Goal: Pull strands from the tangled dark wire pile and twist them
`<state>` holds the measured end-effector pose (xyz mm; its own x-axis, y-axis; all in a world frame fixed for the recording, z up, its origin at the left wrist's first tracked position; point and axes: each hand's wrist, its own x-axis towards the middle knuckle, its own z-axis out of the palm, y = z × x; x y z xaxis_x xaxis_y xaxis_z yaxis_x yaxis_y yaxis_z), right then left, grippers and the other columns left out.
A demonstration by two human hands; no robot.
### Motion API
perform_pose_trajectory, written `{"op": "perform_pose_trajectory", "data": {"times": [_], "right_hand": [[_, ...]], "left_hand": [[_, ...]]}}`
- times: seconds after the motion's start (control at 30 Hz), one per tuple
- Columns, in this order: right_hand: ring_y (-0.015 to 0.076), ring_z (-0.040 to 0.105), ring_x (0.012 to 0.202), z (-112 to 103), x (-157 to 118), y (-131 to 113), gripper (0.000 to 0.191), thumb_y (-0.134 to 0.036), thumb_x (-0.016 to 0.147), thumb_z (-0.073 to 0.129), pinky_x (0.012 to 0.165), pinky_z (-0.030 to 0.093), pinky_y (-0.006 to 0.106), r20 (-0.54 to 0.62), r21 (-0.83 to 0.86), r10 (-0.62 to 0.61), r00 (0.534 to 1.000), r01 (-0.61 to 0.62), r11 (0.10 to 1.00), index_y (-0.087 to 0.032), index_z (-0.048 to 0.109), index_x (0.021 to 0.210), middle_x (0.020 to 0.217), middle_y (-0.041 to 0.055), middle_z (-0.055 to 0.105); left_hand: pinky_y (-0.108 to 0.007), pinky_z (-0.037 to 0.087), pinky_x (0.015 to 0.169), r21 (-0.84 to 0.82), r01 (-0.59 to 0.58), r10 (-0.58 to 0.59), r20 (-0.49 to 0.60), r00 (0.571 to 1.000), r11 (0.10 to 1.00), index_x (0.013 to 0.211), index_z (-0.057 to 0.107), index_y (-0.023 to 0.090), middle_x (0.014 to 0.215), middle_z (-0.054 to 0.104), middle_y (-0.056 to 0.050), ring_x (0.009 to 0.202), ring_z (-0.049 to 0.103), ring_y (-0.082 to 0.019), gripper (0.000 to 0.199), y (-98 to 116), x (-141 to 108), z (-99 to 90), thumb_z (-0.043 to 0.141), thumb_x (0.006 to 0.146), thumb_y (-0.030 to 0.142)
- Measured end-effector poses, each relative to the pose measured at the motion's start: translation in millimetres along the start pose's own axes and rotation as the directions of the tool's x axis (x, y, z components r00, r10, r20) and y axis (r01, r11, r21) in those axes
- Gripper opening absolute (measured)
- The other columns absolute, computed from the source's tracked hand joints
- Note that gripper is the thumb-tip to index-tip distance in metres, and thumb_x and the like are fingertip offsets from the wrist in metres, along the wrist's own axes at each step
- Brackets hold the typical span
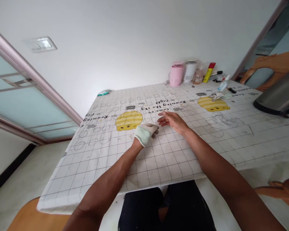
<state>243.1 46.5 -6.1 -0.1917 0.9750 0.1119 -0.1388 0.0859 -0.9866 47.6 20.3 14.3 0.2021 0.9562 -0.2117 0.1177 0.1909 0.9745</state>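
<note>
My left hand wears a pale whitish-green glove with a wide cuff. It is just above or on the checked tablecloth, to the right of a printed yellow bear balloon. Its fingers are loosely bent and slightly apart, and nothing shows in them. Facing it across a small gap is my bare right hand, palm turned inward. The right fingers are spread a little and hold nothing.
Along the wall stand a pink cylinder, a white cylinder, a bottle and a yellow can. A clear bottle and a crumpled cloth lie nearer. At right is a metal kettle; a green-edged item sits far left.
</note>
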Motion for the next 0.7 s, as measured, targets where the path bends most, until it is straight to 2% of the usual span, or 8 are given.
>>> {"op": "perform_pose_trajectory", "data": {"times": [0.07, 0.17, 0.3, 0.43, 0.6, 0.7], "right_hand": [[0.0201, 0.075, 0.076, -1, -4, 1, 0.053, -0.065, 0.09, 0.074, 0.073, 0.061, 0.034, 0.037, -0.061, 0.008, 0.999, -0.006, 0.998, -0.016, 0.076, 0.11, 0.094, 0.0124, 0.08], [0.019, 0.073, 0.071, 3, -9, 3, 0.046, -0.058, 0.088, 0.079, 0.069, 0.06, 0.033, 0.079, -0.139, -0.037, 0.996, 0.047, 0.989, -0.016, 0.077, 0.106, 0.087, 0.0093, 0.079], [0.0178, 0.069, 0.063, 15, -13, 5, 0.041, -0.056, 0.085, 0.08, 0.062, 0.058, 0.033, 0.019, -0.212, -0.096, 0.995, 0.098, 0.972, -0.017, 0.078, 0.098, 0.076, 0.0055, 0.076], [0.0172, 0.068, 0.062, 23, -17, 3, 0.039, -0.057, 0.087, 0.077, 0.06, 0.057, 0.032, -0.009, -0.245, -0.123, 0.992, 0.117, 0.962, -0.018, 0.076, 0.091, 0.076, 0.0054, 0.075], [0.0164, 0.065, 0.061, 26, -20, 6, 0.032, -0.052, 0.09, 0.074, 0.058, 0.055, 0.03, -0.014, -0.327, -0.126, 0.992, 0.115, 0.938, -0.02, 0.077, 0.093, 0.075, 0.004, 0.074], [0.017, 0.065, 0.061, 29, -22, 9, 0.028, -0.049, 0.092, 0.07, 0.056, 0.054, 0.031, -0.046, -0.414, -0.163, 0.986, 0.13, 0.901, -0.022, 0.08, 0.093, 0.073, 0.0033, 0.073]], "left_hand": [[-0.024, 0.047, 0.047, -0.036, -0.009, 0.009, -0.015, 1.0, 0.999, 0.076, 0.071, 0.014, 0.068, 0.069, -0.005, 0.049, 0.059, -0.012, 0.014, -3, 6, -2.6, 0.068, 0.089, 0.016], [-0.023, 0.046, 0.048, -0.031, -0.016, 0.015, -0.037, 0.999, 0.999, 0.073, 0.07, 0.015, 0.066, 0.066, -0.003, 0.05, 0.059, -0.011, 0.013, -8, 13, -6.3, 0.07, 0.086, 0.016], [-0.023, 0.049, 0.051, 0.064, -0.069, 0.074, -0.089, 0.993, 0.996, 0.07, 0.07, 0.016, 0.068, 0.067, -0.004, 0.055, 0.063, -0.014, 0.017, -14, 17, -8.2, 0.068, 0.087, 0.018], [-0.023, 0.05, 0.052, 0.055, -0.087, 0.091, -0.08, 0.993, 0.995, 0.076, 0.071, 0.017, 0.069, 0.067, -0.003, 0.055, 0.064, -0.014, 0.012, -18, 18, -9.8, 0.068, 0.087, 0.019], [-0.023, 0.05, 0.052, 0.092, -0.112, 0.118, -0.073, 0.99, 0.989, 0.077, 0.072, 0.018, 0.07, 0.067, -0.003, 0.056, 0.065, -0.014, 0.012, -19, 18, -10.7, 0.065, 0.087, 0.02], [-0.024, 0.05, 0.053, 0.134, -0.115, 0.127, -0.085, 0.988, 0.984, 0.087, 0.075, 0.018, 0.072, 0.069, -0.003, 0.056, 0.066, -0.014, 0.01, -19, 17, -10.1, 0.066, 0.085, 0.018]]}}
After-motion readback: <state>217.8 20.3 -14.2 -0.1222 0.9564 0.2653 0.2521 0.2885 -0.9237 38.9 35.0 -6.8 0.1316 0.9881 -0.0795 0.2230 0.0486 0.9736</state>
